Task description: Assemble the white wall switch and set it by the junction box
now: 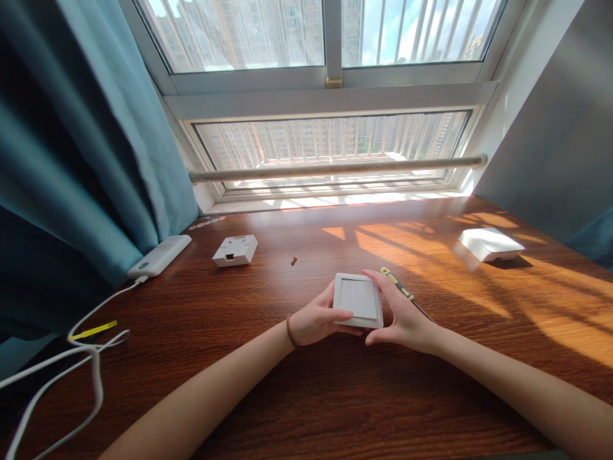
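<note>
Both hands, left [313, 319] and right [407, 316], hold a white switch [358, 300] by its sides, each grip pinching an edge, just above the wooden surface [268, 358] by a sunlit window.

A white power bank [159, 255] with its cable [71, 358] lies by the teal curtain [86, 147]. On the wooden table [306, 396]: a white box [235, 250], a small screw [294, 260], a white cover [491, 243] far right.

A white switch [358, 299] is seen on a red-brown wood-grain surface [306, 396]; the curtain [71, 160] is teal, the tag [93, 330] yellow.
</note>
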`<action>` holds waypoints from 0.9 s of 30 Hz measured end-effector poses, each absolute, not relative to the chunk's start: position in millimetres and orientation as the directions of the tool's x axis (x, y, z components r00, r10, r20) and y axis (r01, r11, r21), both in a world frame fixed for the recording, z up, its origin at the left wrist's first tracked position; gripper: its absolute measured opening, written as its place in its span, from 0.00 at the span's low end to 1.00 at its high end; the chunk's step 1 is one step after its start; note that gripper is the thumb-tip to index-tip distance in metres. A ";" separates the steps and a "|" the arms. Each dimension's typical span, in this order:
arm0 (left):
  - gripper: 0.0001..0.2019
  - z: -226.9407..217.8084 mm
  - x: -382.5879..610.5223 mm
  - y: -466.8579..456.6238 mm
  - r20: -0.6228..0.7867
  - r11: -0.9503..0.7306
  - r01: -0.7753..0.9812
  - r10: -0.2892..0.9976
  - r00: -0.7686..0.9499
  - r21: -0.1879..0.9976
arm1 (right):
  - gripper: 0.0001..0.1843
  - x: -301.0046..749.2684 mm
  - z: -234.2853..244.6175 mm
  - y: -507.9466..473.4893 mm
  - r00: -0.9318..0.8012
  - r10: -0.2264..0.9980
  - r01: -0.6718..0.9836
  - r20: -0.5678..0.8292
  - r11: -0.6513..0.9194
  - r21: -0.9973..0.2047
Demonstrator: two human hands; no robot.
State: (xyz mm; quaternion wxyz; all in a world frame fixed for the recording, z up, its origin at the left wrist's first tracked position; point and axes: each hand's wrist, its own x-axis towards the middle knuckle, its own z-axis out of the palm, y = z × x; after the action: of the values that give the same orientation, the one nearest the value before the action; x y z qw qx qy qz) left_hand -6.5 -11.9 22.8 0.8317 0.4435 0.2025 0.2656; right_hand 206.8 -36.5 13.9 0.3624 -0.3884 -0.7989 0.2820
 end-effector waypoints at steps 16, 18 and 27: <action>0.19 20.9 3.5 -15.5 -0.203 0.474 -0.242 0.708 0.676 0.846 | 0.17 201.8 17.0 -37.2 -0.142 0.981 -0.151 -0.136 -0.157 -0.976; 0.21 19.7 3.8 -15.1 -0.221 0.491 -0.239 0.705 0.674 0.838 | 0.17 201.0 16.5 -37.5 -0.153 0.977 -0.200 -0.148 -0.177 -0.964; 0.21 20.8 4.8 -16.5 -0.255 0.559 -0.234 0.659 0.708 0.796 | 0.12 203.6 15.4 -37.6 -0.135 0.983 -0.233 -0.124 -0.153 -0.960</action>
State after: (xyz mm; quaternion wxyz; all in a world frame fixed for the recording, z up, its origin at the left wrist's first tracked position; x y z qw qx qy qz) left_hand 4.8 -16.5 20.8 0.8390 0.3871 0.2745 0.2662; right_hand 203.6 -37.6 15.4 0.4903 -0.4385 -0.4278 0.6199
